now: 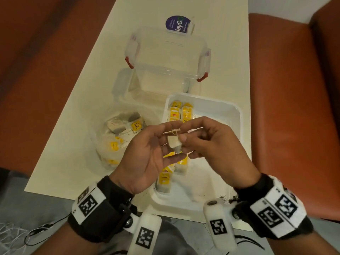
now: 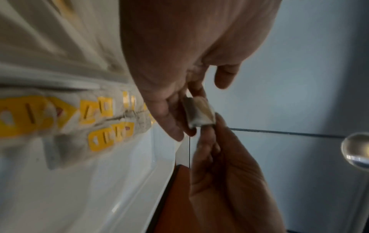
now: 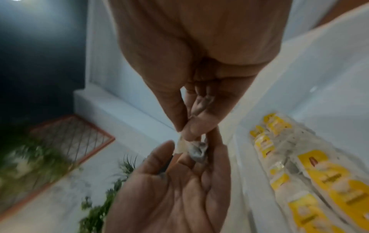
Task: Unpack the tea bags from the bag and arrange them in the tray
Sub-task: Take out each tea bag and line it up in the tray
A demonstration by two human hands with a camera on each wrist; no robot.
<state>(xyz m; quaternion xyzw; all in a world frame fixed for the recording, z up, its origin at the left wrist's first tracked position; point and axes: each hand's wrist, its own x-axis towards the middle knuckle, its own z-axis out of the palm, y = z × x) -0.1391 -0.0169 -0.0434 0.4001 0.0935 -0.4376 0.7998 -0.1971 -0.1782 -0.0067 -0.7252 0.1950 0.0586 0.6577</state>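
Working above table (image 1: 73, 144), over white tray (image 1: 238, 126) carrying tea bag rows (image 1: 181, 112) along its left side, bare floor on right. Leaving plastic bag (image 1: 114, 144) just left of tray rim. Spreading left hand (image 1: 145, 157) loosely, fingers touching tea bag (image 1: 173, 142); pinching it with right hand (image 1: 211, 144).

A cream table (image 1: 73, 144) stands between rust-orange seats (image 1: 285, 89) on grey floor (image 1: 18, 199).

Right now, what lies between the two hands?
A tea bag, pinched by the right hand and touching the left hand, above the tray; head view.
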